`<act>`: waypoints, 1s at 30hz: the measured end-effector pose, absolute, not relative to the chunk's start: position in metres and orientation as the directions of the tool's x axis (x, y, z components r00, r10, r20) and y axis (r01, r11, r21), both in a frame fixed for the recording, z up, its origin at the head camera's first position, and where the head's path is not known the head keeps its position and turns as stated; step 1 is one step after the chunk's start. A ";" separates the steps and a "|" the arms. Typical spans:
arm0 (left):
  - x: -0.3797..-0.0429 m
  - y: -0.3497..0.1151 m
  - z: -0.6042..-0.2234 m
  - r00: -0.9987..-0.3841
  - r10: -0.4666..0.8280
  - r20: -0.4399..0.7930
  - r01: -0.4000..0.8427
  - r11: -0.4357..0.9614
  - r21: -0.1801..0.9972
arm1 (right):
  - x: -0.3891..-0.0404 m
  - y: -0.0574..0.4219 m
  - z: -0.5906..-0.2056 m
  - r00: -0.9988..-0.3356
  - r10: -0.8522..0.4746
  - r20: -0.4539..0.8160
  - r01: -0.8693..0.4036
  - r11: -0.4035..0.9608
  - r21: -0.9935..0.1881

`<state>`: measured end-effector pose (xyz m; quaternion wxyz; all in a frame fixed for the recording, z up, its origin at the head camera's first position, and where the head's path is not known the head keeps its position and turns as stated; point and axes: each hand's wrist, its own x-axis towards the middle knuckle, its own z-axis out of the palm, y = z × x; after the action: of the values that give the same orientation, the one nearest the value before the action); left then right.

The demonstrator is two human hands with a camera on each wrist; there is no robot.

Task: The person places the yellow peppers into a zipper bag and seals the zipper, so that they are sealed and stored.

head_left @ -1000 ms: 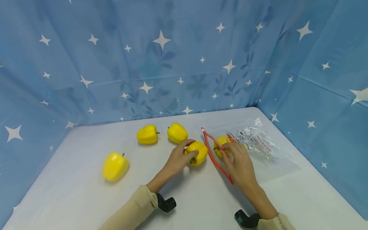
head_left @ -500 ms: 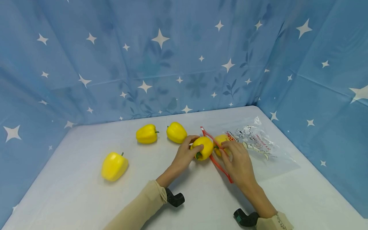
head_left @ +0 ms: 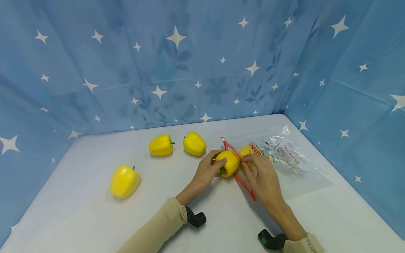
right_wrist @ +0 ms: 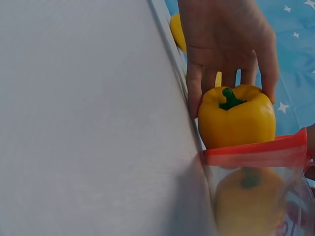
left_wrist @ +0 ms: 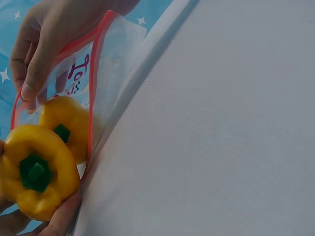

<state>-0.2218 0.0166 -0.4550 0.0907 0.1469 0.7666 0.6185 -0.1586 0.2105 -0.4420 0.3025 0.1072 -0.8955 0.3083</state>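
At the mouth of a clear bag [head_left: 292, 181], the left hand [head_left: 205, 172] has its grip curled around a yellow pepper [head_left: 230, 162]! Opposite, the right hand [head_left: 265, 181] pinches the red rim [head_left: 242, 182]; a second pepper [left_wrist: 71, 120] lies inside, three more peppers [head_left: 194, 144] across the white surface [head_left: 79, 214].

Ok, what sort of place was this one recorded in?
Probably a staged recording corner: a white table backed by blue star-print curtains, plus a pair of black wrist-worn devices.
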 end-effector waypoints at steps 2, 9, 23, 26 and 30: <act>-0.221 0.017 -0.454 -0.939 0.340 0.056 0.128 0.192 0.973 | -0.159 0.211 -0.441 -0.794 -0.003 0.608 -0.382 0.781 -0.494; -0.221 0.016 -0.452 -0.946 0.316 0.078 0.169 0.270 0.948 | -0.162 0.207 -0.440 -0.772 -0.007 0.636 -0.418 0.759 -0.499; -0.215 0.023 -0.454 -0.904 0.413 0.112 0.245 0.285 0.927 | -0.160 0.207 -0.440 -0.768 -0.004 0.641 -0.402 0.782 -0.476; -0.215 0.025 -0.458 -0.895 0.417 0.158 0.295 0.290 0.910 | -0.160 0.207 -0.440 -0.775 -0.007 0.631 -0.398 0.781 -0.481; -0.214 0.027 -0.463 -0.895 0.392 0.213 0.342 0.298 0.891 | -0.159 0.208 -0.440 -0.784 -0.002 0.621 -0.386 0.784 -0.485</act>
<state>-0.2138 0.0273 -0.4633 0.0227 0.2277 0.8052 0.5471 -0.1588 0.2075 -0.4402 0.3102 0.1087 -0.8922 0.3098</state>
